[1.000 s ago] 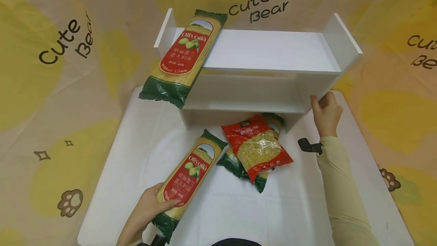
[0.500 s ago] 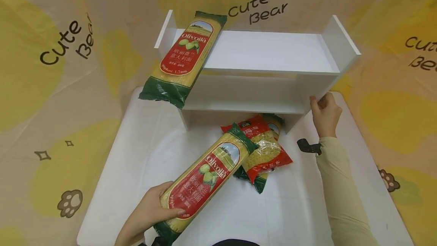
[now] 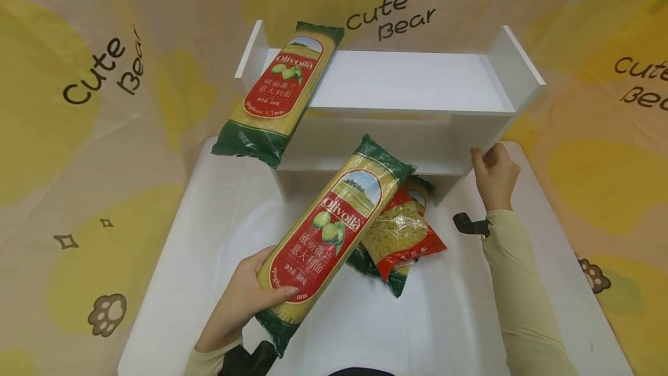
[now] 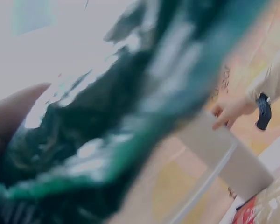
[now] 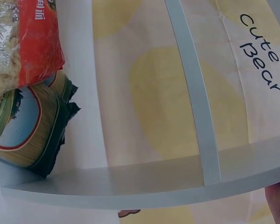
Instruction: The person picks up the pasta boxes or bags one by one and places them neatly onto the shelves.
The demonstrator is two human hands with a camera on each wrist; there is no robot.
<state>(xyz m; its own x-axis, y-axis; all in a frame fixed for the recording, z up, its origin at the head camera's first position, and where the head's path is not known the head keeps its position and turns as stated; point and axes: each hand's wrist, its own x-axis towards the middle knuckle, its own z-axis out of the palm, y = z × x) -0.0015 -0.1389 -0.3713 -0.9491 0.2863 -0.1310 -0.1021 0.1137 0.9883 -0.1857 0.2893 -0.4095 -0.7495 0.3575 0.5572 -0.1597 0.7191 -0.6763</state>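
My left hand [image 3: 250, 295] holds the lower end of a spaghetti pack [image 3: 334, 231], thumb across its front. The pack slants up to the right, its upper end overlapping the white shelf's [image 3: 412, 80] lower board in the head view. Its green wrapper end [image 4: 130, 93] fills much of the left wrist view, blurred. At the right, my right hand [image 3: 496, 179] grips the edge of the shelf's side panel; only a fingertip [image 5: 277, 200] shows in the right wrist view. Behind the held pack, a red pasta bag [image 3: 404, 234], partly hidden, lies over more spaghetti packaging [image 3: 399, 280].
Another spaghetti pack [image 3: 282, 86] leans across the left end of the shelf's upper board, its lower end jutting out past the front. The shelf stands at the back of a table with a white cover [image 3: 209, 248]. A patterned cloth [image 3: 130, 161] hangs behind.
My left hand has raised the spaghetti pack and moved it right and toward the shelf, so it now covers part of the red pasta bag. My right hand stays at the side panel.
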